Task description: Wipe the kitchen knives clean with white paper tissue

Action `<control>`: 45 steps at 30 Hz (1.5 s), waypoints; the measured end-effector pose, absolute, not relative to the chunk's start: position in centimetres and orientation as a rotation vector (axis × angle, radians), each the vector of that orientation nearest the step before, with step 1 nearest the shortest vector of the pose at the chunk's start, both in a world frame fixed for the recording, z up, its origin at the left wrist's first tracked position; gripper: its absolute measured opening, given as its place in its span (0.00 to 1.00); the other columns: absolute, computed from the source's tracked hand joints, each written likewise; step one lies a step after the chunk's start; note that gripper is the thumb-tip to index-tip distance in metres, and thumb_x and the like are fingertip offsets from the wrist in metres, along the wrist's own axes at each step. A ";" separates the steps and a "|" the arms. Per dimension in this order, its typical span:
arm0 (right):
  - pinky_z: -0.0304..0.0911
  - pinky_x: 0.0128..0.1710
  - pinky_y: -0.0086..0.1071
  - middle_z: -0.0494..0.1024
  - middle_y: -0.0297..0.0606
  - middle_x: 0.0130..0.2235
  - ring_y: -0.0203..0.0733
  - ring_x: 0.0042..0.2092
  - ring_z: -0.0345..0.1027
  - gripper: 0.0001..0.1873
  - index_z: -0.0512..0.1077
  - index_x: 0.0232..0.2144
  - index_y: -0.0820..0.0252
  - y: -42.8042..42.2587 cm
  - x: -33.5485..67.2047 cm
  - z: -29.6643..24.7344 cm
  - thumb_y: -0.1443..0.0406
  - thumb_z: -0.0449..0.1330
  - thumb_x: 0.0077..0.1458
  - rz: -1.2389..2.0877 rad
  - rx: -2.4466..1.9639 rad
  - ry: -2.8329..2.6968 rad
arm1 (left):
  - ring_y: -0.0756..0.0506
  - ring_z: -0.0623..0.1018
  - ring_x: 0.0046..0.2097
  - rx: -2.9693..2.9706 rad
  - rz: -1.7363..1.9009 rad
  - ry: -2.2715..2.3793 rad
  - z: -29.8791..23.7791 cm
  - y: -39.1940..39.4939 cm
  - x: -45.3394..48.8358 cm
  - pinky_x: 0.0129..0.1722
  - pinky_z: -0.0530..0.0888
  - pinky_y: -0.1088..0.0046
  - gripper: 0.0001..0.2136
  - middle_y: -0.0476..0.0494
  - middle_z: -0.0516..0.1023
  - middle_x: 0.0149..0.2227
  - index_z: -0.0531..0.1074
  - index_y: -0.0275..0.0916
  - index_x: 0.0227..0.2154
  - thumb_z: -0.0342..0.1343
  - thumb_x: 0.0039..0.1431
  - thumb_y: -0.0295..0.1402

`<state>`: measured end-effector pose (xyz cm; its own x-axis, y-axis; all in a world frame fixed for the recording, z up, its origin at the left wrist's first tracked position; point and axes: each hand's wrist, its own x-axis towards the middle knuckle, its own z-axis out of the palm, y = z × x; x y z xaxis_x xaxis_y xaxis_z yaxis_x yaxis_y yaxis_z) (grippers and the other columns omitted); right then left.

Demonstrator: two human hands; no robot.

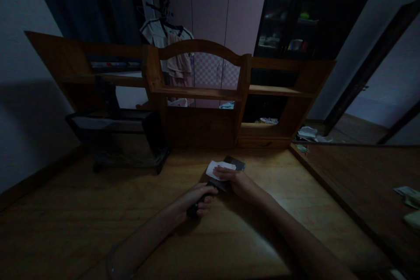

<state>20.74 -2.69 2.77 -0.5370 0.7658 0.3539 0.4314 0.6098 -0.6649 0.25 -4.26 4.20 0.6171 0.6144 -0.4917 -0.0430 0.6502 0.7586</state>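
My left hand [201, 199] is closed around the black handle of a kitchen knife [240, 165] with a broad dark blade, apparently a cleaver. The blade lies low over the wooden tabletop, pointing away and to the right. On top of it is a white cloth or tissue [212, 167]; the dim light leaves its kind unclear. My right hand [234, 176] presses this white piece onto the blade, fingers reaching left across it. Much of the blade is hidden under the white piece and my right hand.
A wooden desk [157, 223] with a shelf unit [200, 127] along its back fills the middle. At the back left stands a dark, box-like rack [118, 140]. Beyond the desk's right edge lie papers [408, 194] on a brown surface. Clothes [177, 52] hang behind the shelves.
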 end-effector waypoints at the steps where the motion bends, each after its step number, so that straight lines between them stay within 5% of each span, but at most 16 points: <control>1: 0.46 0.62 0.48 0.63 0.34 0.60 0.47 0.61 0.55 0.24 0.68 0.54 0.53 -2.0 21.5 2.4 0.73 0.49 0.56 0.681 -0.988 -2.149 | 0.59 0.52 0.14 0.784 0.425 0.830 4.2 -4.3 0.3 0.13 0.47 0.82 0.13 0.61 0.56 0.17 0.61 0.40 0.31 0.61 0.48 0.35; 6: 0.47 0.61 0.51 0.70 0.39 0.55 0.52 0.58 0.60 0.19 0.72 0.49 0.59 0.7 25.2 1.2 0.64 0.52 0.57 0.672 -1.147 -1.940 | 0.59 0.51 0.14 0.792 0.440 0.856 4.6 -4.5 0.4 0.13 0.47 0.82 0.13 0.62 0.56 0.17 0.60 0.40 0.31 0.60 0.48 0.35; 15: 0.56 0.55 0.48 0.78 0.40 0.46 0.59 0.52 0.67 0.14 0.78 0.38 0.58 0.6 27.7 1.4 0.65 0.53 0.54 0.525 -1.352 -1.784 | 0.57 0.54 0.15 0.923 0.478 0.819 2.8 -4.5 0.3 0.12 0.51 0.81 0.13 0.60 0.59 0.18 0.60 0.41 0.33 0.59 0.50 0.38; 26: 0.48 0.63 0.43 0.54 0.27 0.64 0.41 0.64 0.47 0.34 0.62 0.57 0.47 -2.9 22.5 4.4 0.79 0.43 0.52 0.445 -0.969 -2.129 | 0.59 0.51 0.13 0.803 0.650 0.711 2.2 -4.0 0.3 0.12 0.48 0.82 0.14 0.62 0.57 0.17 0.61 0.40 0.35 0.61 0.49 0.35; 33: 0.47 0.62 0.47 0.61 0.32 0.61 0.43 0.62 0.54 0.29 0.63 0.57 0.48 -3.2 22.4 4.9 0.76 0.48 0.57 0.498 -0.897 -2.233 | 0.59 0.51 0.13 0.852 0.698 0.684 1.5 -3.7 0.4 0.11 0.50 0.82 0.14 0.62 0.57 0.17 0.62 0.40 0.35 0.62 0.48 0.34; 45: 0.49 0.62 0.45 0.58 0.30 0.62 0.44 0.62 0.52 0.30 0.63 0.57 0.49 -0.6 26.6 3.8 0.76 0.47 0.55 0.268 -1.147 -1.984 | 0.56 0.55 0.13 1.104 0.674 0.701 1.7 -4.8 0.7 0.12 0.57 0.82 0.16 0.61 0.59 0.16 0.60 0.42 0.39 0.59 0.52 0.40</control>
